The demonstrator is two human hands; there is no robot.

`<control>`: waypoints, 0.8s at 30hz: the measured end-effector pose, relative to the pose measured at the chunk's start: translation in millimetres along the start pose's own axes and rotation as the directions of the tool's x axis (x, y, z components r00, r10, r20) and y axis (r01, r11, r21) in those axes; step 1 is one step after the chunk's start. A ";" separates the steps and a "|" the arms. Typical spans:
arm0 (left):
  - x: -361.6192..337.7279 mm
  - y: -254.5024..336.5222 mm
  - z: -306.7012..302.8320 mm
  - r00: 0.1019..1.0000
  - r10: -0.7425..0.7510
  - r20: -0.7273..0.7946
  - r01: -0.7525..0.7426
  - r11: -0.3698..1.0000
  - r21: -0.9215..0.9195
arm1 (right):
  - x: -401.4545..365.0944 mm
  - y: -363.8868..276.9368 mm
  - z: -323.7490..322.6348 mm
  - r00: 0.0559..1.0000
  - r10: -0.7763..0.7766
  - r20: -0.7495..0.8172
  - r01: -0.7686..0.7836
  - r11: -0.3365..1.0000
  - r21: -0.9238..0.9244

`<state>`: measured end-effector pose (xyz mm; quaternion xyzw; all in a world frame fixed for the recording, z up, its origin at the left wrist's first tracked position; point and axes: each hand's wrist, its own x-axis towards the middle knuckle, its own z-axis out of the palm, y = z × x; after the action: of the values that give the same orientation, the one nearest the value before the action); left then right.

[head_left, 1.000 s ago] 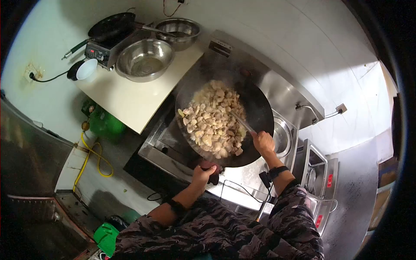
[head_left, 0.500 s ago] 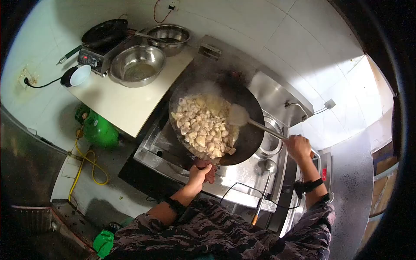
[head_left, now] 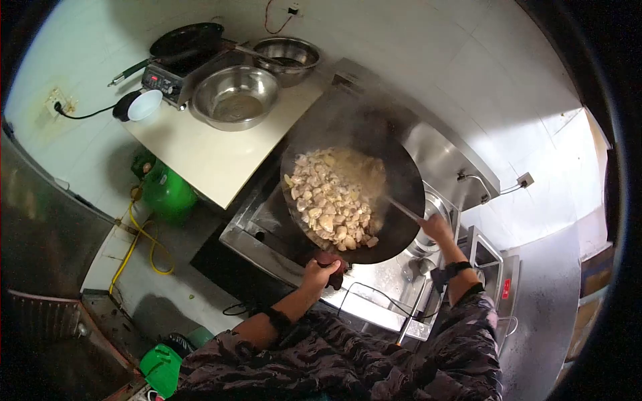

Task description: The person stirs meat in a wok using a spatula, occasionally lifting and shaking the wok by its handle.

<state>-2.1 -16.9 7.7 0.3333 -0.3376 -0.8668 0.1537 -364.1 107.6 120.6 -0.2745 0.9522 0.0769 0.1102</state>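
A large dark wok (head_left: pixel 400 237) sits tilted on the stove, with pale chopped meat pieces (head_left: pixel 331 207) in its left part and steam above. My left hand (head_left: pixel 317 275) is closed round a dark red cloth (head_left: pixel 336 269) at the near rim of the wok; whatever lies under the cloth is hidden. On the right, my right hand (head_left: pixel 438 230) grips the handle of a wok spatula (head_left: pixel 405 209). The spatula's blade is among the meat and cannot be clearly seen through food and steam.
A ladle (head_left: pixel 416 304) lies on the steel stove top (head_left: pixel 374 274), right of the wok. Behind it is a metal basin (head_left: pixel 433 200). Left, a pale table (head_left: pixel 194 164) bears a steel bowl (head_left: pixel 235 100), a cooker and a pan (head_left: pixel 187 41). A green gas cylinder (head_left: pixel 167 192) stands below.
My right hand has pushed the spatula toward the left, and its blade has gone in among the meat. My left hand keeps its hold on the cloth. The view has shifted slightly.
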 end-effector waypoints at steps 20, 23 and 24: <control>5.5 -10.7 -7.3 0.999 0.007 0.045 -0.004 0.996 -0.086 | -103.3 18.1 -128.9 0.968 -0.186 -0.169 0.089 0.882 -0.463; 12.2 -20.1 -10.3 1.000 0.025 -0.008 -0.026 0.999 -0.024 | -108.2 13.8 -167.0 0.994 -0.051 -0.100 0.005 0.907 -0.420; 15.0 -22.3 -11.0 0.998 0.036 -0.041 -0.036 0.999 0.017 | -93.5 30.0 -169.5 0.997 -0.076 -0.020 0.059 0.888 -0.456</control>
<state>-6.5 -13.4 -20.8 0.3463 -0.3476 -0.8539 0.1734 -331.6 145.1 310.1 -0.3269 0.8995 0.2885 0.0278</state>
